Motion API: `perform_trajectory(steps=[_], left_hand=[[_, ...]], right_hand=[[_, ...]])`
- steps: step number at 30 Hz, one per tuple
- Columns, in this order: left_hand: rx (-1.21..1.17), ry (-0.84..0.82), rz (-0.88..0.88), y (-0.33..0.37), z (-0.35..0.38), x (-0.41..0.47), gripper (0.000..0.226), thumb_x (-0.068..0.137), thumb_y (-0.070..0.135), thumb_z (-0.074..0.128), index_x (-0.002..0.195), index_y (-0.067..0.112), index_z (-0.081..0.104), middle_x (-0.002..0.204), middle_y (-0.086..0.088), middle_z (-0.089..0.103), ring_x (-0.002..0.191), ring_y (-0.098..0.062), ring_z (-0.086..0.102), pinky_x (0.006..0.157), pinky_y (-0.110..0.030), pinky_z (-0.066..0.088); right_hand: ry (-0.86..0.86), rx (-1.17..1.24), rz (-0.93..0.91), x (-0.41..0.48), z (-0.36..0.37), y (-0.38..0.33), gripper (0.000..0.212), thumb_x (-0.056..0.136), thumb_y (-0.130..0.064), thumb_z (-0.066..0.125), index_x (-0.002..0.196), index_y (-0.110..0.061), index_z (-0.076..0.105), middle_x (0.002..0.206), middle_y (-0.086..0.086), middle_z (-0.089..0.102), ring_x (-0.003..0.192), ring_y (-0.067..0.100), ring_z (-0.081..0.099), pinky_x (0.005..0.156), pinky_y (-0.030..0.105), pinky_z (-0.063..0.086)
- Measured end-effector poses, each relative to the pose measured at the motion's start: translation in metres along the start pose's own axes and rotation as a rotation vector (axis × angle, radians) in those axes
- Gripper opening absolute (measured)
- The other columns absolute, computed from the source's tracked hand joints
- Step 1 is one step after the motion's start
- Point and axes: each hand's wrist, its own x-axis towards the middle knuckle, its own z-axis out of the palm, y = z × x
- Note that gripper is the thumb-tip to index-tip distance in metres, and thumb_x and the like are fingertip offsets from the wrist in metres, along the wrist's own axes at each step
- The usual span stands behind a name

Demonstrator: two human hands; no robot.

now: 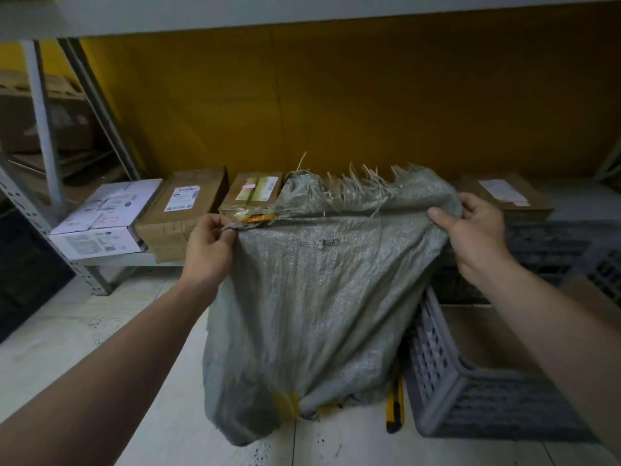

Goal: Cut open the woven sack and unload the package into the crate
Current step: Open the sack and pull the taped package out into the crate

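Observation:
A grey-green woven sack (316, 297) hangs upright in front of me, its lower end resting on the tiled floor. Its top edge is frayed with loose strands. My left hand (210, 245) pinches the sack's upper left corner, and my right hand (475, 230) grips the upper right corner; together they hold the top edge stretched. Yellow tape shows near the sack's bottom (287, 403) and by its top left. A grey plastic crate (470, 398) stands to the right with a cardboard package (484, 338) inside. A yellow-and-black cutter (394, 410) lies on the floor between sack and crate.
Behind the sack, a low shelf carries a white box (104, 216) and several brown cartons (183, 210). A yellow wall (336, 102) backs the shelf. More grey crates (564, 250) are stacked at the right. A metal rack post (43, 129) stands at the left.

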Motion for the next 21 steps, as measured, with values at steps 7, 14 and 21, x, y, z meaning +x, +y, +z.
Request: perform_trajectory(steps=[7,14,21], left_hand=[[-0.051,-0.133,-0.013,0.011,0.005,-0.007,0.029,0.096,0.005,0.059,0.12,0.017,0.05,0.101,0.005,0.062,0.086,-0.01,0.061,0.071,-0.025,0.052],[0.258,-0.206,0.161,0.006,-0.001,-0.007,0.049,0.084,-0.001,0.073,0.127,0.012,0.056,0.104,0.01,0.065,0.091,-0.003,0.063,0.086,-0.026,0.058],[0.695,-0.522,0.609,-0.008,-0.005,-0.013,0.049,0.093,0.022,0.065,0.136,0.038,0.047,0.126,0.007,0.063,0.11,-0.009,0.061,0.094,-0.036,0.054]], right_hand=[[-0.081,-0.062,-0.018,-0.006,0.008,-0.012,0.036,0.092,0.007,0.053,0.094,-0.028,0.061,0.106,0.004,0.068,0.099,0.023,0.066,0.083,0.043,0.057],[-0.094,-0.069,-0.05,-0.011,0.003,-0.018,0.052,0.082,0.014,0.057,0.119,-0.022,0.048,0.112,-0.001,0.059,0.094,0.014,0.061,0.067,0.03,0.051],[-0.189,-0.728,-0.461,-0.029,0.006,-0.025,0.092,0.075,0.004,0.065,0.142,-0.05,0.03,0.149,-0.003,0.022,0.137,0.027,0.03,0.11,0.056,0.035]])
